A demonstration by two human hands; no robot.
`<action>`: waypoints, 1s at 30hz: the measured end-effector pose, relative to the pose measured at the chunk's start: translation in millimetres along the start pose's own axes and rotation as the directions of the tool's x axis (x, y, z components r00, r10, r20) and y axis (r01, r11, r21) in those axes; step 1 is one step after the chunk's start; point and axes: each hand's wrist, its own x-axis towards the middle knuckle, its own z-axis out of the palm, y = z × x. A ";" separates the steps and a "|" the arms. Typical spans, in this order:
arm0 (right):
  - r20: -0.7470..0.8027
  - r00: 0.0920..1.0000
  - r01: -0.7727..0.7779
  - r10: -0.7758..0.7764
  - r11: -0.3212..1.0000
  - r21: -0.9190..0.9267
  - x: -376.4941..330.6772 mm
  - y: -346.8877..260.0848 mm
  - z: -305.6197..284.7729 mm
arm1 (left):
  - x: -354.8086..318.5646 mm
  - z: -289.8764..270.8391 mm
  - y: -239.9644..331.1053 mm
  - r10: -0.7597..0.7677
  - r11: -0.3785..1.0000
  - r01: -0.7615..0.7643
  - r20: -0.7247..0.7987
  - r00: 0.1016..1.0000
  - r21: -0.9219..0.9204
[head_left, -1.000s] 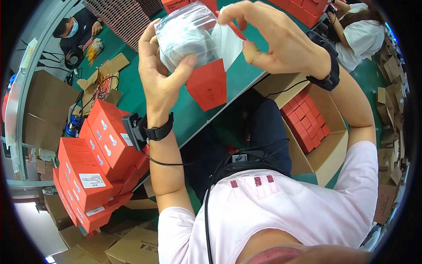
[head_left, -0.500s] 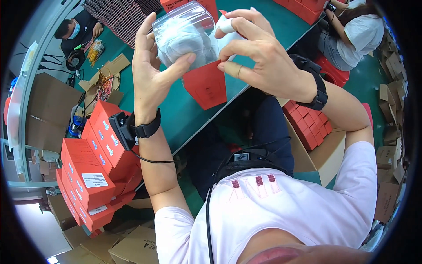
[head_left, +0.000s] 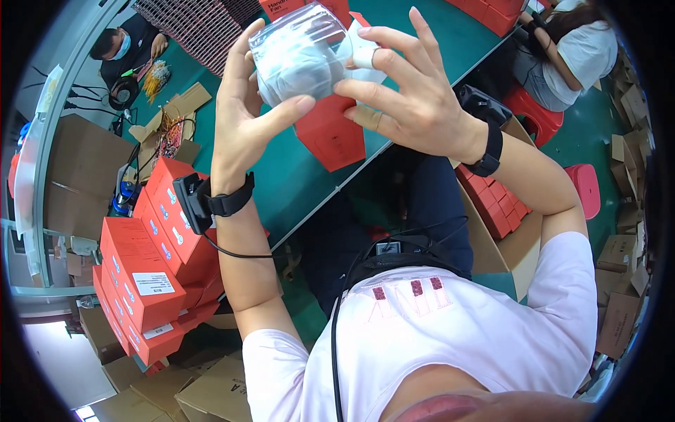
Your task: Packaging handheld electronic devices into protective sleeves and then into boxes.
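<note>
The clear plastic pack (head_left: 298, 62) sits just short of twelve o'clock, raised over the green counter (head_left: 295, 193). It is boxy and glossy, with bright streaks along its upper edges, and a rounded bundle in cloudy white wrapping fills it. Directly below, toward six o'clock from the pack, hangs a red box (head_left: 330, 137) with a smooth, tapering face, and a white flap (head_left: 351, 46) stands at the pack's three o'clock side. My fingers hide the join, so the pack may be partly inside the box; I can't be sure.

My left grip (head_left: 246, 116) is closed around the pack's lower left, thumb in front, fingers behind. My right grip (head_left: 411, 105) is at one o'clock, fingers spread by the flap, thumb near the box's edge; I cannot tell whether it pinches anything.

Farther out, stacked red cartons (head_left: 144, 267) lean at half past eight, and a brown carton (head_left: 524, 246) of small red boxes (head_left: 496, 204) stands at three o'clock.
</note>
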 end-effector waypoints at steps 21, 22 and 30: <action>0.113 0.991 -0.084 0.067 0.984 0.159 -1.8 7.9 -14.5 | -25.2 34.0 -3.5 -0.212 0.904 0.111 -0.208 0.955 -0.413; 0.112 0.991 -0.084 0.066 0.983 0.161 -0.9 7.8 -14.7 | -24.6 41.8 -1.9 -0.284 0.920 0.147 -0.359 0.889 -0.364; -0.036 0.927 -0.366 0.373 0.923 0.120 7.8 -10.7 12.1 | -32.7 67.9 -21.7 -0.285 0.947 0.166 -0.482 0.828 -0.275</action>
